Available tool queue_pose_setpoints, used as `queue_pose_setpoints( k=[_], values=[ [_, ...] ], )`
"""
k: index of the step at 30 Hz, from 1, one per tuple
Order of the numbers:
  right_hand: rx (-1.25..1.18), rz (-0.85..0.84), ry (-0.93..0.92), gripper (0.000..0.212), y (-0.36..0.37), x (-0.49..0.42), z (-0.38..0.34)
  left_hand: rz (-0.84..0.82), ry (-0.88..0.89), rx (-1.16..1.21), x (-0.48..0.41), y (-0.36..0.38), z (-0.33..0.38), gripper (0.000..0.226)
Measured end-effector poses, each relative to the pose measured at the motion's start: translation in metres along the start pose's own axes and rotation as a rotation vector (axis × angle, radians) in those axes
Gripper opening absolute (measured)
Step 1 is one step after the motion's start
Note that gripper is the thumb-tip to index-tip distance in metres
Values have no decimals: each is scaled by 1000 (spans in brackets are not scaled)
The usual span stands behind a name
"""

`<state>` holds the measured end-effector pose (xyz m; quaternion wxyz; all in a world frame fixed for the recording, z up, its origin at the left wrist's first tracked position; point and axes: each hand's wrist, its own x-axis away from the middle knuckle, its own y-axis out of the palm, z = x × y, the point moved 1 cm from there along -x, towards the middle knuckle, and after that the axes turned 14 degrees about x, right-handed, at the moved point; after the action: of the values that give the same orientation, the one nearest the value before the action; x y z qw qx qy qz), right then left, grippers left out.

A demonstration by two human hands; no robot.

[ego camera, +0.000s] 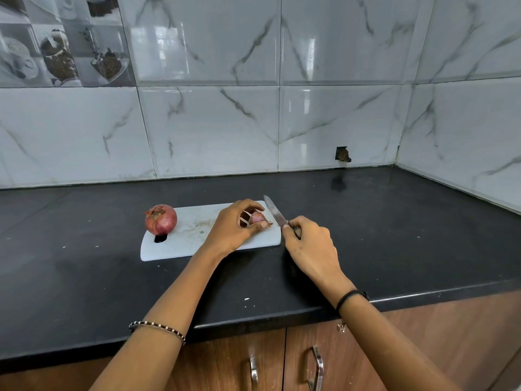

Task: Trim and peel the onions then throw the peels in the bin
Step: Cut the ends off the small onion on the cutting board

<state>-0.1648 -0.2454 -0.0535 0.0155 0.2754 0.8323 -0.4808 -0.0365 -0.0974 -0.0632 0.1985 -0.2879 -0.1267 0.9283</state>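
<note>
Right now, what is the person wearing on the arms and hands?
Both forearms are bare: no sleeves show, and neither the left hand nor the right hand is gloved. The left forearm carries a thin bracelet of dark and pale beads. The right wrist has a black band with a small charm hanging from it.

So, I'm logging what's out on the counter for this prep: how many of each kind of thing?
Onions: 2, the loose onion and the held onion in the left hand
Knife: 1, in the right hand
Board: 1
Total: 4
</note>
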Motion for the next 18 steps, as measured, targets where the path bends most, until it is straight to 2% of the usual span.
queue_pose_setpoints(
  k=[4, 10, 18],
  values=[
    [-29, 0, -6, 22, 1, 0, 2, 16, 15, -46, 1, 1, 1, 25],
    [-3, 4, -51, 23, 1, 1, 0, -5, -28, -97, 0, -3, -3, 45],
    [38, 18, -139, 35, -1, 4, -3, 60, -41, -109, 1, 1, 2, 39]
  ],
)
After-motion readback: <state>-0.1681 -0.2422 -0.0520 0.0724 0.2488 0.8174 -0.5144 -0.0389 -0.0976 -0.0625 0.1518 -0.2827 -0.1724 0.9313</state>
